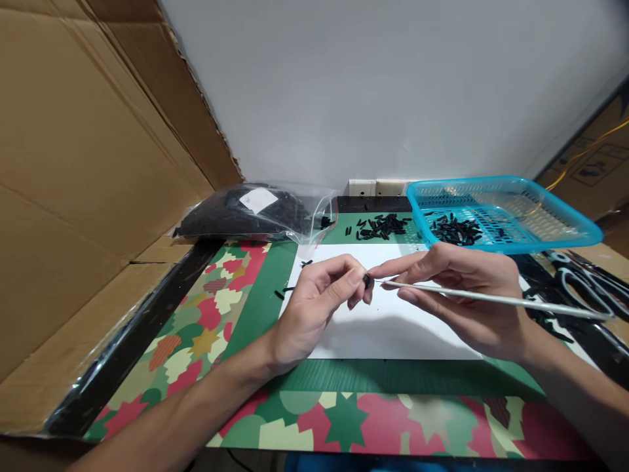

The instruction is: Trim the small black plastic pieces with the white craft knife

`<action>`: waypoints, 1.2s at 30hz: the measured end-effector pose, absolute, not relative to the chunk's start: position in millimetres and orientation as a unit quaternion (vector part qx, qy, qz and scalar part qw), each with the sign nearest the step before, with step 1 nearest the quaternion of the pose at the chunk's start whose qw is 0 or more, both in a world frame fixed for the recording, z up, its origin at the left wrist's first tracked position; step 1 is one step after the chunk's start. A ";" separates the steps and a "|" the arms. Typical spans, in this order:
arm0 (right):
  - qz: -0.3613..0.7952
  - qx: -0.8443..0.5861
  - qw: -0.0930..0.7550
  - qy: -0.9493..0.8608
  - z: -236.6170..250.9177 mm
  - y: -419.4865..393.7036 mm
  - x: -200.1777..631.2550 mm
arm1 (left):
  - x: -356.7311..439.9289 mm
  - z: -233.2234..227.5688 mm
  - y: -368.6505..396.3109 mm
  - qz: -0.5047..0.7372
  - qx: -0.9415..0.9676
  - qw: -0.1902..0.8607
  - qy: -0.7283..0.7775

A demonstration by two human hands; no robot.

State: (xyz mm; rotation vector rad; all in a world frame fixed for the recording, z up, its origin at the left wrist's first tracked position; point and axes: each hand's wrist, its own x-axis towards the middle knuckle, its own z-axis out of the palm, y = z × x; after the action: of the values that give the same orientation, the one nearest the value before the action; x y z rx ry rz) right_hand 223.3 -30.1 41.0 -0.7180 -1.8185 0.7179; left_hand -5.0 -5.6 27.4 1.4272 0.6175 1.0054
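While the left hand (314, 298) pinches a small black tube piece (366, 280) between thumb and forefinger, the right hand (462, 295) grips a thin white rod (496, 298), its tip meeting that piece above a white sheet (383, 328). Behind the hands, loose black pieces (381, 226) lie on the green mat (388, 377), just beside a blue plastic basket (535, 219) holding more of them. A clear bag of black parts (255, 213) sits at left, scissors (584, 282) at right.
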 end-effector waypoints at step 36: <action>-0.180 -0.335 0.314 -0.870 7.2 -2.2 227.5 | 0.1 38.6 -11.0 0.414 0.467 0.738 0.258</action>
State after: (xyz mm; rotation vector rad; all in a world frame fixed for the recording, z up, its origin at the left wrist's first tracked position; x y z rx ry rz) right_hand 227.5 -2.2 7.2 -0.8817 -2.2930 -0.4733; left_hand 0.1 -11.0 38.6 1.0243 0.5659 0.9091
